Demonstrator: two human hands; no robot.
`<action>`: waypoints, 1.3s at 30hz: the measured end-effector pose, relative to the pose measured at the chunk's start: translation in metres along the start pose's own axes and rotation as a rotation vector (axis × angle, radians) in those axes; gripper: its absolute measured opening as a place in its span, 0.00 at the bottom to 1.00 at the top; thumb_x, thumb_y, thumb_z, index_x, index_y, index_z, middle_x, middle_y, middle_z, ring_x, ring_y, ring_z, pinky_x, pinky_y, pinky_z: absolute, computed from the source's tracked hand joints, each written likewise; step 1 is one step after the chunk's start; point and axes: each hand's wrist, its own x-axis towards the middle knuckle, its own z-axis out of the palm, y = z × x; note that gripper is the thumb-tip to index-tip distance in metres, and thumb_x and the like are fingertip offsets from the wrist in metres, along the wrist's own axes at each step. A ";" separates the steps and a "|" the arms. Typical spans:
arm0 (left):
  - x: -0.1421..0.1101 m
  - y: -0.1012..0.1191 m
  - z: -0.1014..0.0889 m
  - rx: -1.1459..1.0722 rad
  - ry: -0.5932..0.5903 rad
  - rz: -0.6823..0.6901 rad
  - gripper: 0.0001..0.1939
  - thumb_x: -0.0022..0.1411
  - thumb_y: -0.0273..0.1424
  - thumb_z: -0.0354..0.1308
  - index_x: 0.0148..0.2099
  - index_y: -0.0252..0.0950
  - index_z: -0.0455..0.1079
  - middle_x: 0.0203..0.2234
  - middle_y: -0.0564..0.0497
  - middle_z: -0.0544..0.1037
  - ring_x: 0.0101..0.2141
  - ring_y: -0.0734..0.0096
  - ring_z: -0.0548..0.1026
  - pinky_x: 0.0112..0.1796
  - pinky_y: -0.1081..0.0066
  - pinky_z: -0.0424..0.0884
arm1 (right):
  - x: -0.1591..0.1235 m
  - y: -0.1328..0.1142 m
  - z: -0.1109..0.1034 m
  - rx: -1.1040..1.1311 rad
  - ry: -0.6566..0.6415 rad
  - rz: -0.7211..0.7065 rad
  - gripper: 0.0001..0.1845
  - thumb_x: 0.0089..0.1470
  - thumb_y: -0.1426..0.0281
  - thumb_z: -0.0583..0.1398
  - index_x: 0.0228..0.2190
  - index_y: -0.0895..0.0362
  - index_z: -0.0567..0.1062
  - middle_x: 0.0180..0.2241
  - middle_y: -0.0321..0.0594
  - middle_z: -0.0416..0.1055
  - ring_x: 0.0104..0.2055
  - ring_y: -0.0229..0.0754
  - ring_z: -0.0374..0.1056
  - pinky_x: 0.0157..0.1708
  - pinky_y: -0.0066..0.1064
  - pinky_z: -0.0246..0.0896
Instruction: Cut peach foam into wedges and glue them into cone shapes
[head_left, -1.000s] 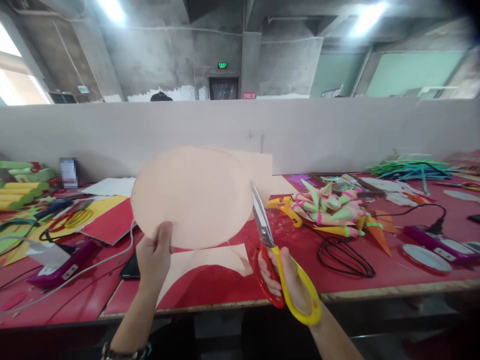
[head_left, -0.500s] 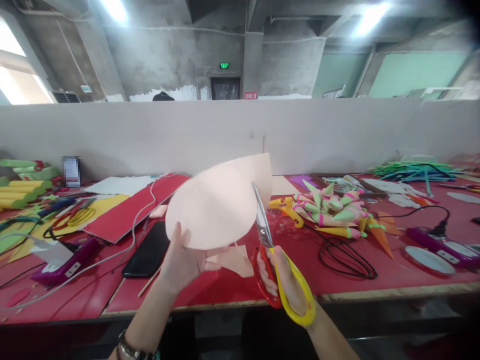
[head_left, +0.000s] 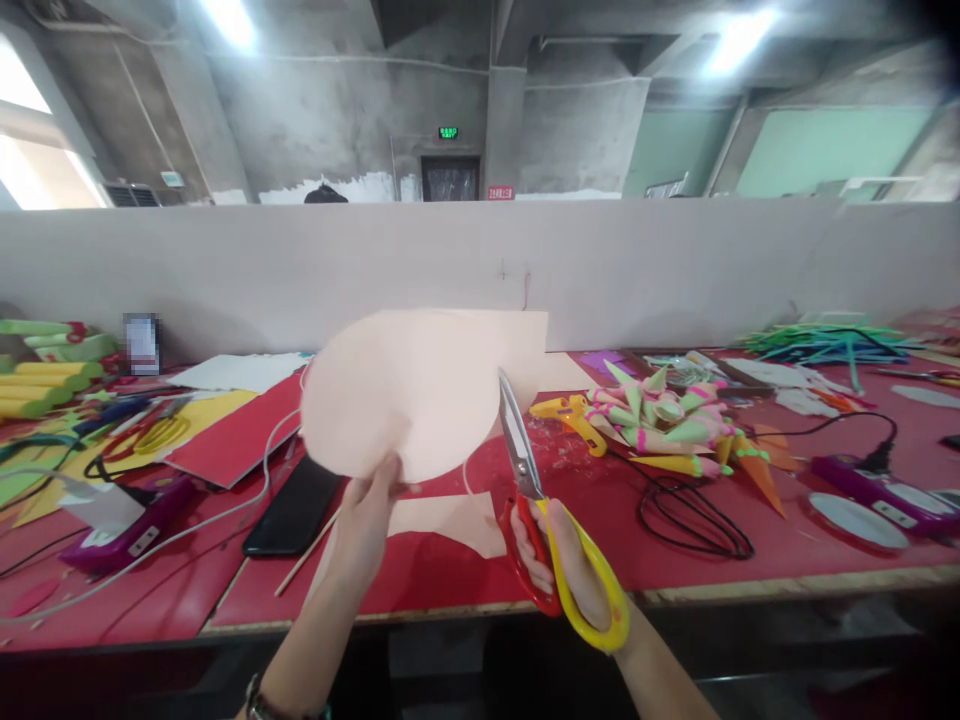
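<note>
Grey concrete wall (head_left: 322, 110): rose, in the head view, behind a long pale-grey partition board (head_left: 225, 260).
Red-covered workbench (head_left: 772, 555): stretched across below the board, strewn with craft pieces.
Thin cream sheet of foam or card (head_left: 405, 400): was held up above the workbench, between both hands; rounded at the left end, squared at the upper right corner. Ran left to right along the long axis, with the broad face toward the camera.
Sheet handling: judged light, bendable and easily creased; best held by the lower margin, with light, flat support behind.
Left hand (head_left: 360, 520): pinched the sheet's lower edge, thumb on the near face.
Right hand (head_left: 581, 570): gripped a large pair of scissors with red and yellow handles and steel blades (head_left: 527, 475).
Scissors: pointed up and slightly left, long axis slanting, tips at the sheet's right part; judged stiff and fairly heavy, best held by the loops. Could not tell how far apart the blades stood.
Cream offcut with a curved edge (head_left: 450, 515): lay on the workbench below the sheet.
Flat black phone (head_left: 289, 510): lay near the left forearm.
Yellow glue gun (head_left: 566, 415): lay just right of the blades, beside a heap of green, pink and orange cones (head_left: 667, 415).
</note>
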 end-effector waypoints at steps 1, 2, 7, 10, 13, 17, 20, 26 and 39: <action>0.002 0.001 -0.003 0.049 0.013 0.075 0.10 0.47 0.35 0.61 0.30 0.33 0.70 0.22 0.54 0.73 0.22 0.79 0.69 0.26 0.78 0.68 | 0.000 0.001 -0.001 0.004 -0.019 -0.001 0.25 0.50 0.47 0.47 0.23 0.57 0.61 0.14 0.26 0.49 0.14 0.27 0.41 0.15 0.22 0.39; 0.004 0.002 -0.005 0.107 0.014 0.141 0.11 0.48 0.36 0.60 0.29 0.32 0.70 0.22 0.53 0.73 0.22 0.77 0.69 0.26 0.77 0.68 | 0.000 0.002 -0.001 0.008 -0.041 -0.007 0.25 0.50 0.47 0.46 0.24 0.57 0.61 0.15 0.26 0.49 0.14 0.27 0.41 0.15 0.22 0.39; 0.005 0.006 -0.012 0.422 -0.002 0.330 0.14 0.53 0.39 0.54 0.23 0.33 0.69 0.20 0.49 0.74 0.30 0.69 0.73 0.30 0.75 0.68 | -0.001 0.000 -0.002 -0.001 -0.097 -0.070 0.27 0.49 0.45 0.46 0.29 0.56 0.63 0.20 0.31 0.54 0.17 0.30 0.45 0.16 0.24 0.42; 0.003 0.011 -0.013 0.576 -0.022 0.393 0.17 0.55 0.38 0.51 0.20 0.34 0.68 0.22 0.49 0.75 0.34 0.67 0.73 0.35 0.73 0.67 | -0.002 -0.006 -0.001 -0.032 -0.080 -0.095 0.26 0.48 0.45 0.48 0.30 0.55 0.64 0.24 0.35 0.57 0.20 0.33 0.48 0.17 0.26 0.45; 0.000 0.016 -0.013 0.755 -0.116 0.443 0.21 0.57 0.37 0.48 0.17 0.35 0.68 0.21 0.50 0.75 0.34 0.67 0.72 0.40 0.73 0.65 | -0.002 -0.010 0.000 -0.032 -0.045 -0.123 0.27 0.45 0.44 0.49 0.31 0.54 0.66 0.26 0.38 0.57 0.20 0.34 0.48 0.17 0.28 0.46; -0.006 0.022 -0.010 0.868 -0.197 0.464 0.23 0.58 0.38 0.45 0.16 0.36 0.69 0.20 0.51 0.76 0.30 0.68 0.72 0.40 0.72 0.64 | 0.000 -0.006 -0.004 -0.013 0.022 -0.120 0.28 0.42 0.43 0.51 0.32 0.54 0.66 0.27 0.39 0.59 0.19 0.33 0.46 0.16 0.29 0.44; -0.009 0.024 -0.006 0.872 -0.242 0.433 0.23 0.58 0.38 0.45 0.16 0.36 0.69 0.18 0.51 0.76 0.27 0.68 0.71 0.39 0.72 0.65 | 0.002 -0.001 -0.007 0.028 0.037 -0.107 0.26 0.44 0.44 0.50 0.29 0.54 0.65 0.23 0.37 0.57 0.18 0.34 0.47 0.16 0.29 0.45; -0.013 0.024 -0.002 0.832 -0.276 0.411 0.21 0.56 0.39 0.46 0.17 0.37 0.69 0.16 0.51 0.75 0.25 0.69 0.71 0.38 0.71 0.66 | 0.001 -0.004 -0.002 0.055 0.072 -0.105 0.26 0.47 0.44 0.47 0.26 0.55 0.62 0.19 0.31 0.52 0.17 0.32 0.45 0.15 0.27 0.43; -0.002 0.026 -0.014 0.845 -0.197 0.470 0.22 0.57 0.38 0.46 0.16 0.36 0.69 0.17 0.51 0.75 0.28 0.68 0.71 0.39 0.72 0.65 | -0.003 -0.011 -0.002 -0.027 0.116 -0.069 0.30 0.45 0.41 0.46 0.22 0.57 0.61 0.13 0.27 0.50 0.13 0.28 0.42 0.14 0.22 0.38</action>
